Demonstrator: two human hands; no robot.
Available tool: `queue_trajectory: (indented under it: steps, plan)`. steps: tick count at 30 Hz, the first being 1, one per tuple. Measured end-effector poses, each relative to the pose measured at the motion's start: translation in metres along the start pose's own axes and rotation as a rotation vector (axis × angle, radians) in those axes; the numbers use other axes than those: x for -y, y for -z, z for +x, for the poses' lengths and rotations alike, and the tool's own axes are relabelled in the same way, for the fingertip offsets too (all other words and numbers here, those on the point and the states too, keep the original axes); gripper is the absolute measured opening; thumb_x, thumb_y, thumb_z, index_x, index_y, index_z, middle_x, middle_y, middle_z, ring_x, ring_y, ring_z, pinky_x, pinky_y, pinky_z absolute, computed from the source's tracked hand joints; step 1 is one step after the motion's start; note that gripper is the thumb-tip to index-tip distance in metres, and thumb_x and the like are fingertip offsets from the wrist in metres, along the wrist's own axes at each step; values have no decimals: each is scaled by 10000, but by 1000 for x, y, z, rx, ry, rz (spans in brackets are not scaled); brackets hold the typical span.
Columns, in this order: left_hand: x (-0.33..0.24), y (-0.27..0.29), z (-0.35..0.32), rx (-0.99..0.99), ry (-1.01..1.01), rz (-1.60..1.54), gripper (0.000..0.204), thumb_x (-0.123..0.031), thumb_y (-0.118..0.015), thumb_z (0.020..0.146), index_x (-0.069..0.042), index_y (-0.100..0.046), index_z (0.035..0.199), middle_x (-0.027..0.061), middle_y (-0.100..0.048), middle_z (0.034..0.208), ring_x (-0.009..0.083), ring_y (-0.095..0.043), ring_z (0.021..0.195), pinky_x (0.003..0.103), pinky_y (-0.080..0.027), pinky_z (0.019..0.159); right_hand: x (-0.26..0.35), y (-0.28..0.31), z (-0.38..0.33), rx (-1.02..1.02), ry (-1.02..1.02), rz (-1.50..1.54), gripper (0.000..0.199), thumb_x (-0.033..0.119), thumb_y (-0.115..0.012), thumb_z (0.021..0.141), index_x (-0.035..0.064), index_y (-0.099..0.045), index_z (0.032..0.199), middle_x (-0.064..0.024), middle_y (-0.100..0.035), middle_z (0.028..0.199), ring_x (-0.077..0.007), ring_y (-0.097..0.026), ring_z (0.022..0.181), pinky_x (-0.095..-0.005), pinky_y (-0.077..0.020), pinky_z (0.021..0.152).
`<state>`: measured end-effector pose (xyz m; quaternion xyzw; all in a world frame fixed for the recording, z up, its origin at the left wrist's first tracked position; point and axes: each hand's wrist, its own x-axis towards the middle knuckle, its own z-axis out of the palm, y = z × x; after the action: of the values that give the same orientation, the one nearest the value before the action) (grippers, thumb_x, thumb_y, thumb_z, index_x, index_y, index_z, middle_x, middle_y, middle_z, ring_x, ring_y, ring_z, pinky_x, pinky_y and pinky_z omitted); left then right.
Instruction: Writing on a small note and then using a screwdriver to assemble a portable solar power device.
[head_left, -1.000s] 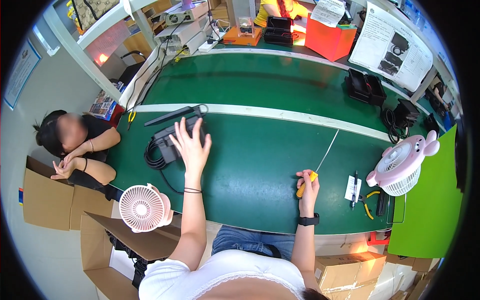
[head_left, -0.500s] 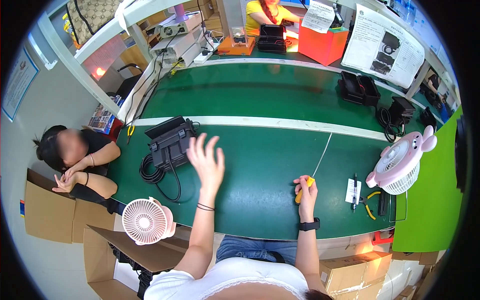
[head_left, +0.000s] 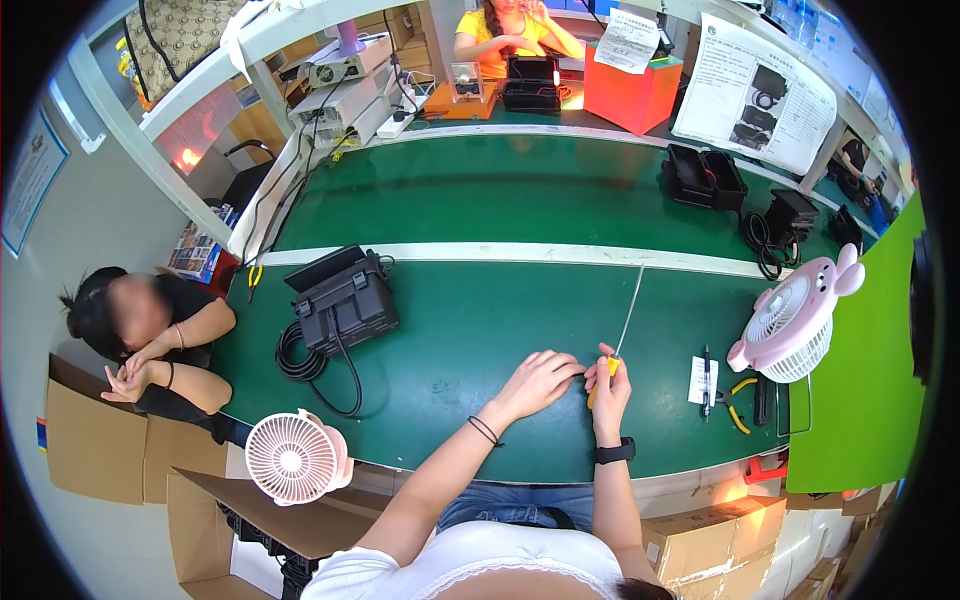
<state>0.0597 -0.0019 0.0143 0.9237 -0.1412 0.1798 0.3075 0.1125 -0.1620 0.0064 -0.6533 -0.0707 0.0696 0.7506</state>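
My right hand (head_left: 609,392) is closed around the yellow handle of a long screwdriver (head_left: 629,310), whose thin metal shaft points away from me. Close beside it, my left hand (head_left: 540,384) lies low over the green table with its fingers stretched toward the screwdriver's handle. Whether its fingertips touch the handle is hard to tell. Off to the left sits a black plastic case (head_left: 346,302) with a raised flap on its far side. A coiled black cable (head_left: 300,352) lies against the case's near left side.
A pink fan (head_left: 790,320) stands at right, near yellow-handled pliers (head_left: 738,405) and a pen (head_left: 707,380). Another fan (head_left: 292,457) is at the near left edge. A person (head_left: 165,340) leans on the left edge. Black open cases (head_left: 705,180) lie beyond the white strip.
My left hand has come away from beside the black case, moving right and nearer to me, to my right hand. The screwdriver now points more directly away from me.
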Motion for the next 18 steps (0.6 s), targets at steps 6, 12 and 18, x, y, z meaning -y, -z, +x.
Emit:
queue_trajectory:
  steps: [6,12,18]
  plan:
    - [4,-1,-1,-46,16,-34,148,-110,-669,915,-125,-719,1054,18,-675,1114,241,-640,1036,389,-512,927,15,31,13,-366,294,-526,469,195,-536,1063,75,-439,1505,-97,-717,894,-197,-643,745,-346,-530,715]
    - [2,2,-2,-35,42,-52,128,-118,-665,930,-128,-729,1041,9,-670,1093,232,-634,1037,385,-509,932,30,105,28,-402,414,-1322,365,87,-627,945,172,-638,1300,-128,-571,1195,-334,-617,1002,-441,-518,828]
    - [3,2,0,-10,68,-72,131,-131,-634,947,-119,-725,1040,19,-650,1088,239,-621,1052,393,-501,950,34,112,25,-487,498,-1518,263,114,-694,891,156,-707,1150,-91,-634,1184,-313,-582,1057,-439,-478,896]
